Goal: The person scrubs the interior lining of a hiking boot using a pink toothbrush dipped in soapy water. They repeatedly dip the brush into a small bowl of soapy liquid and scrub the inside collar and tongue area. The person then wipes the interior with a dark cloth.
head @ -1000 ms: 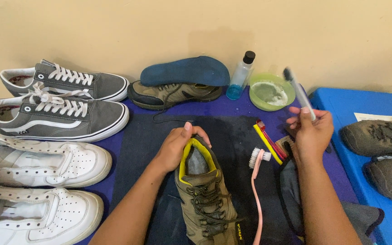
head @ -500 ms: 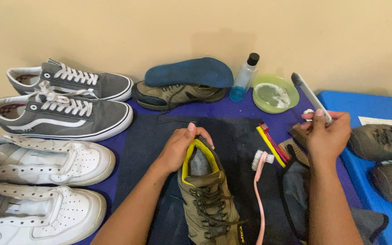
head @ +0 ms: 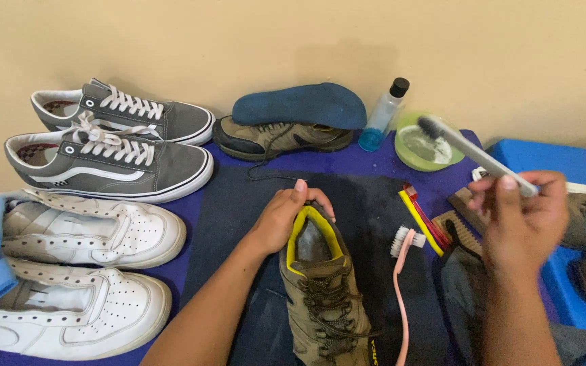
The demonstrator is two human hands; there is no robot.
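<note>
Your left hand (head: 281, 218) is clamped on the heel collar of the olive hiking shoe (head: 323, 291), thumb over the yellow lining; the shoe lies at centre on the dark mat (head: 367, 196), toe pointing near. Your right hand (head: 523, 217) has its grip closed on the handle of a grey toothbrush (head: 473, 150), bristle head aimed far-left over the green bowl (head: 442, 159). Half a second ago that brush stood steeper and nearer the hand; it has since tilted flatter, and the view has shifted right. A pink brush (head: 400, 285) lies just right of the shoe, a yellow brush (head: 420, 222) and wooden brushes (head: 459, 227) beyond it. Grey sneakers (head: 113, 146) and white sneakers (head: 83, 271) sit well left.
</note>
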